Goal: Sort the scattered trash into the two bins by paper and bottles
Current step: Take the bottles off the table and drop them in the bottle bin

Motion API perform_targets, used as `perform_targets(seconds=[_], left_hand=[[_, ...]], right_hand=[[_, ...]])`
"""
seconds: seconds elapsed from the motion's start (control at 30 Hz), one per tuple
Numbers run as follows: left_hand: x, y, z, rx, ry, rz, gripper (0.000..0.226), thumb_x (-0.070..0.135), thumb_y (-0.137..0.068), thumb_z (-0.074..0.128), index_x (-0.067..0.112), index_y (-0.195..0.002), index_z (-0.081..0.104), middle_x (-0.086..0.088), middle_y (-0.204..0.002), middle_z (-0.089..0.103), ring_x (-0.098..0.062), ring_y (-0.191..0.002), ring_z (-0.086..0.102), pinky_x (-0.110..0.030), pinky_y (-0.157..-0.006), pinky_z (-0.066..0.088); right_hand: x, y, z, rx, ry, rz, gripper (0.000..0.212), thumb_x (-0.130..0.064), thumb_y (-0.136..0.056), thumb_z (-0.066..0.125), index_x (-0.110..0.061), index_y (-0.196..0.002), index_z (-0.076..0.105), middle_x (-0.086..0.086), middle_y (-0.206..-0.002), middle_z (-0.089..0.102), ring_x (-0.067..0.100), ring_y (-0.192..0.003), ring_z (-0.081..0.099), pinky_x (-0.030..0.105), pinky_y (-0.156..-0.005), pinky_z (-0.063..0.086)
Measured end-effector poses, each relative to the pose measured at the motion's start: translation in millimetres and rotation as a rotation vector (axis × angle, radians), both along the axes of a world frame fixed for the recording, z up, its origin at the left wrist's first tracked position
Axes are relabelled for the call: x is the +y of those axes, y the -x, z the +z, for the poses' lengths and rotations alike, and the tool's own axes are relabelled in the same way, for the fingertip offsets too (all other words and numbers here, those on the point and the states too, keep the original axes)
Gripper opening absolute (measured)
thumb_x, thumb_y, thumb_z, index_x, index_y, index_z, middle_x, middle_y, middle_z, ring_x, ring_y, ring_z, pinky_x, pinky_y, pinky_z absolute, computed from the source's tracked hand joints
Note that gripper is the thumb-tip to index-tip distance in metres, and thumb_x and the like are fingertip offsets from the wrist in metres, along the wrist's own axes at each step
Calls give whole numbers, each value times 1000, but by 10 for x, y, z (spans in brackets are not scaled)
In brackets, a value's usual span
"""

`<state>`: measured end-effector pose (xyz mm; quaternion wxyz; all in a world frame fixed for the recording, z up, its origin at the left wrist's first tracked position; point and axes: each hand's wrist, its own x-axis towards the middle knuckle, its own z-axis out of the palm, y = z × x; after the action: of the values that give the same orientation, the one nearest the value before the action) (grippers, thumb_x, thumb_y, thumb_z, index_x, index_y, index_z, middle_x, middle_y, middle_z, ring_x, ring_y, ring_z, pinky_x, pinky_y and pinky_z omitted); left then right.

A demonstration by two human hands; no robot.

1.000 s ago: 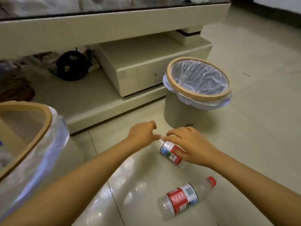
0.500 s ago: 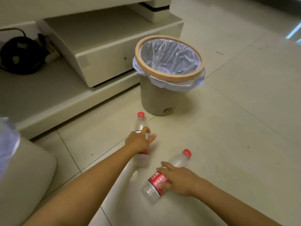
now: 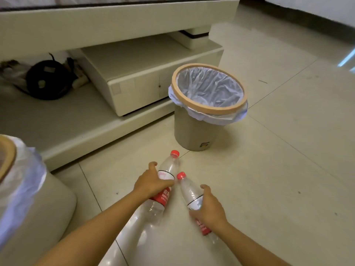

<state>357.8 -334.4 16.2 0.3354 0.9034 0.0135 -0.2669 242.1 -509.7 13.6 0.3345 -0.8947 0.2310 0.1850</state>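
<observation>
My left hand (image 3: 151,182) grips a clear plastic bottle (image 3: 169,167) with a red cap and red label, held above the floor with its cap pointing toward the far bin. My right hand (image 3: 208,206) grips a second, similar bottle (image 3: 189,189) around its middle, cap pointing up and left. The two bottles sit close together, nearly touching at the right bottle's cap. A beige bin (image 3: 196,131) with a wooden rim and a white liner stands just beyond them; its liner looks empty. A second bin (image 3: 28,189) of the same kind is at the left edge, partly cut off.
A low cream-coloured table with a lower shelf (image 3: 86,120) and a drawer unit (image 3: 146,89) runs along the back left. A black round object (image 3: 48,81) lies on that shelf. Pale floor tiles (image 3: 288,169) spread out to the right.
Both hands have lifted their bottles off the floor and brought them close together. The view has tilted, bringing the left bin back into sight.
</observation>
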Motion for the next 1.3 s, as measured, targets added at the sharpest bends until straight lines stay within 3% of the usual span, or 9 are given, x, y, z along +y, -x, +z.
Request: perform_targets(seconds=[0.2,0.4,0.57,0.67,0.8,0.93,1.03,1.13,1.3], left_hand=[[176,37,339,-323,235,132,82,64,-64,65,31,-134,38,12,-123,44,-13,-101,57,-37,-87,51],[78,-238,1097,-523,630,312,65,69,-60,62,37,-115,48,11,-111,57,-9,-94,63,-41,-81,57],[-182,-667,1833,-654,898,332,56,36,-84,68,31,-130,37,11,-111,60,-11,-94,67,-32,-78,58],[-425,-958,2102,-696,988,300,67,33,-85,69,35,-136,26,11,-110,61,-11,-91,69,-27,-73,58],[-807,-1265,2166,-734,969,279,88,37,-80,75,37,-146,16,5,-119,59,-10,-99,67,-32,-81,57],[-1199,-1415,2027,-705,856,217,100,30,-78,77,31,-150,7,3,-120,56,-6,-98,64,-25,-81,54],[-1392,-1514,1938,-705,748,170,107,34,-72,76,30,-150,3,12,-115,55,-10,-99,63,-35,-87,55],[-1554,-1592,1940,-712,630,153,96,34,-74,76,25,-149,16,-1,-132,37,-18,-121,46,-36,-99,45],[-1684,-1702,1784,-572,484,199,73,22,-70,80,17,-130,39,-6,-127,36,-25,-119,42,-33,-96,40]], right_hand=[[211,-457,587,-366,-303,-67,83,-22,-60,83,-28,-130,39,-6,-120,57,10,-103,59,17,-79,46],[280,-833,1598,-710,-567,-35,75,-15,-67,84,-31,-128,44,-13,-122,59,4,-108,60,25,-86,53],[17,-1387,2256,-894,-427,-22,65,-28,-73,79,-34,-124,39,-29,-107,51,-7,-97,55,8,-73,47],[-191,-1711,2432,-1001,-306,-62,71,-36,-70,79,-31,-129,40,-19,-114,54,6,-106,58,24,-84,53],[-461,-2003,2401,-1057,-350,-130,75,-31,-68,83,-28,-129,40,-5,-124,57,14,-112,58,40,-89,55],[-707,-2201,2169,-986,-251,-169,82,-25,-68,81,-27,-134,32,1,-133,49,21,-120,52,45,-96,51],[-901,-2252,1932,-880,-237,-230,81,-35,-69,80,-24,-133,31,4,-131,50,25,-119,53,47,-96,50],[-1059,-2240,1767,-789,-148,-229,81,-48,-69,75,-23,-132,31,7,-128,51,28,-118,52,48,-93,50],[-1223,-2325,1754,-729,-66,-181,87,-46,-57,77,-23,-129,35,7,-127,51,29,-115,52,50,-91,49]])
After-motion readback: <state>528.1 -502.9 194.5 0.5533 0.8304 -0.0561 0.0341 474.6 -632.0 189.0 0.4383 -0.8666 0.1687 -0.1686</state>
